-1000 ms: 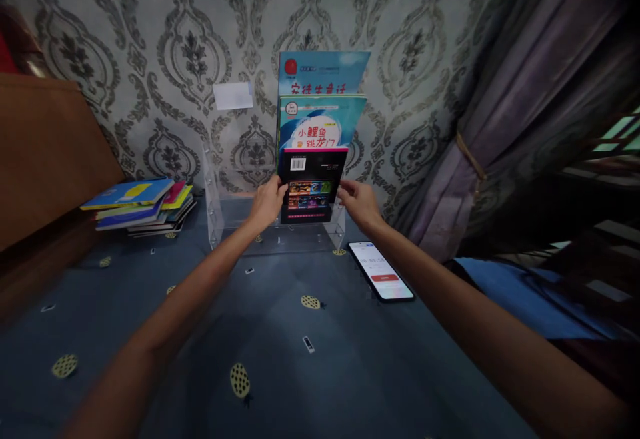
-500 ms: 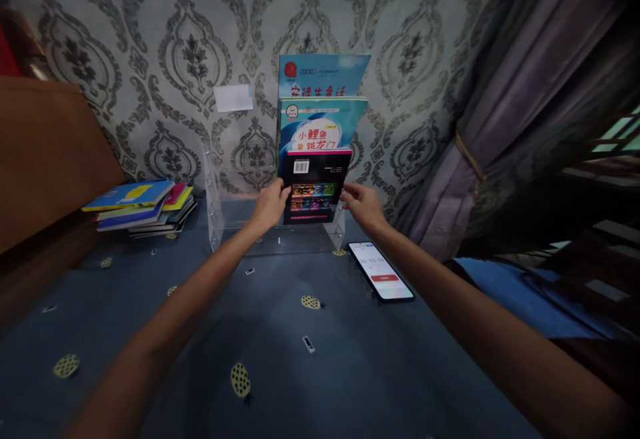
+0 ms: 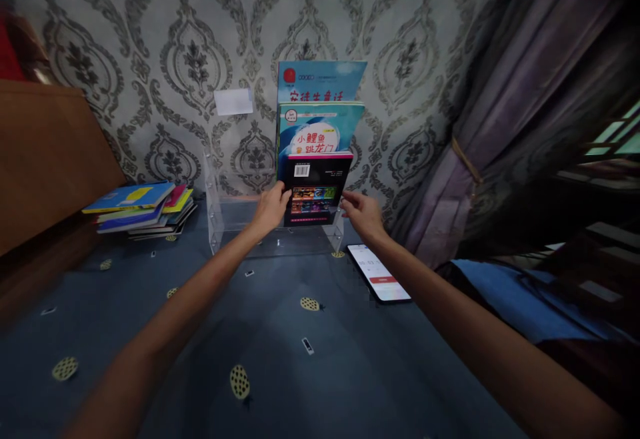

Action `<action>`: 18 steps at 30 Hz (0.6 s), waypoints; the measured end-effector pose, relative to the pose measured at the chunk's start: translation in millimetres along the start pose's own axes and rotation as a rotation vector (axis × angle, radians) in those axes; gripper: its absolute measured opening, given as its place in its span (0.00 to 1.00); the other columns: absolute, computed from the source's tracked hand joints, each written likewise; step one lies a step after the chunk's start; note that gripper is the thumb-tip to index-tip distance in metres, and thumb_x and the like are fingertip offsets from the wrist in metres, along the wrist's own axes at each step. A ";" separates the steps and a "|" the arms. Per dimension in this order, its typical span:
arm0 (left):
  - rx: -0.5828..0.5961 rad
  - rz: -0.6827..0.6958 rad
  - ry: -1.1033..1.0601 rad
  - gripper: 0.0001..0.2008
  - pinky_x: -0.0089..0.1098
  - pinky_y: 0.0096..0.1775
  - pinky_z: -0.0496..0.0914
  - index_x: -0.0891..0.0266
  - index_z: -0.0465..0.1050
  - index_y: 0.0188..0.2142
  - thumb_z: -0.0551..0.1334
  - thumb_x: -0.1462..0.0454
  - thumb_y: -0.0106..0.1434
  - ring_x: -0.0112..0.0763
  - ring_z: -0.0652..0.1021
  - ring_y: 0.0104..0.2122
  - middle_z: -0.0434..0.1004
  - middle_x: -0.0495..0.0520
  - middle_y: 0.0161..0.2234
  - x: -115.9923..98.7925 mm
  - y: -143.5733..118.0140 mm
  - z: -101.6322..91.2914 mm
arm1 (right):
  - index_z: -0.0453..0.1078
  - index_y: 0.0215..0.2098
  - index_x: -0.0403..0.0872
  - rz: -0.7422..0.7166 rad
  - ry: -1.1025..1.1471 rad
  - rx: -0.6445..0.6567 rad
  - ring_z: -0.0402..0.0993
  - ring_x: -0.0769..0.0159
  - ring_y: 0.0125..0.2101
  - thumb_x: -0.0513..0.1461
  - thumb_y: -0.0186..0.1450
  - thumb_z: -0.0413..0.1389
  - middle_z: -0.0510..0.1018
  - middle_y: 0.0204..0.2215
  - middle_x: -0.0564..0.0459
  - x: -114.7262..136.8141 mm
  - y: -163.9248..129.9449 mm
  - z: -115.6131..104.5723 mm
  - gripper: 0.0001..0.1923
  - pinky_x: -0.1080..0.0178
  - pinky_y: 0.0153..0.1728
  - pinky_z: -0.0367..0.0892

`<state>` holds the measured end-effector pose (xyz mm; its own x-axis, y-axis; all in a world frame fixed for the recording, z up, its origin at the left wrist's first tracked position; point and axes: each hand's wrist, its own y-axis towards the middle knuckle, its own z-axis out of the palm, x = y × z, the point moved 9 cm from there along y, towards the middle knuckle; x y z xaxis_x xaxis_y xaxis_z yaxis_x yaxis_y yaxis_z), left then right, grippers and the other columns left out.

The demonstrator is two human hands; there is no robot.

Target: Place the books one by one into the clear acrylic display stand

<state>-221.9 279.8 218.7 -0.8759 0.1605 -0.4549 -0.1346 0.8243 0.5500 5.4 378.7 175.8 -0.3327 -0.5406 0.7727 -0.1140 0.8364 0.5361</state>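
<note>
A black book [image 3: 315,182] with a pink top edge, a barcode and rows of small coloured pictures stands upright in the front of a clear acrylic rack [image 3: 305,244]. My left hand [image 3: 271,207] grips its left edge, thumb on the cover. At the right edge, my right hand [image 3: 364,212] holds it with bent fingers; some fingertips are hidden. Behind it rises a teal book [image 3: 325,125] with red Chinese lettering, and farther back a taller blue book [image 3: 325,79]. The rack's left part holds no books.
A stack of books [image 3: 140,202] lies left of the rack, beside a brown box [image 3: 55,152]. To the right, a phone [image 3: 377,272] with a lit timer lies on the dark blue tablecloth [image 3: 280,359]. A white paper [image 3: 233,101] is on the patterned wall; a tied curtain [image 3: 460,159] hangs right.
The black book's top has tipped slightly toward me and to the right, with both hands still at its sides. The view has shifted a little.
</note>
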 end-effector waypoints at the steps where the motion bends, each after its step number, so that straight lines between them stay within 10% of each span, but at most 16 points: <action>1: 0.001 0.003 -0.003 0.07 0.34 0.42 0.68 0.63 0.70 0.42 0.55 0.65 0.72 0.40 0.78 0.41 0.79 0.58 0.38 -0.2 -0.3 -0.2 | 0.77 0.50 0.41 -0.002 0.003 0.000 0.81 0.54 0.36 0.39 0.61 0.55 0.84 0.40 0.43 -1.0 -2.2 0.3 0.21 0.56 0.31 0.79; 18: 0.016 0.024 -0.021 0.07 0.38 0.47 0.70 0.64 0.68 0.45 0.54 0.64 0.72 0.42 0.78 0.45 0.78 0.61 0.42 3.0 -4.2 7.9 | 0.75 0.53 0.42 -0.044 0.026 -0.007 0.80 0.55 0.35 0.42 0.61 0.55 0.83 0.40 0.44 -4.2 -10.7 1.8 0.23 0.56 0.33 0.78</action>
<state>-220.3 281.1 209.5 -0.8690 0.1915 -0.4562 -0.1059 0.8287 0.5496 6.3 372.2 166.2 -0.3029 -0.5795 0.7566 -0.1213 0.8109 0.5725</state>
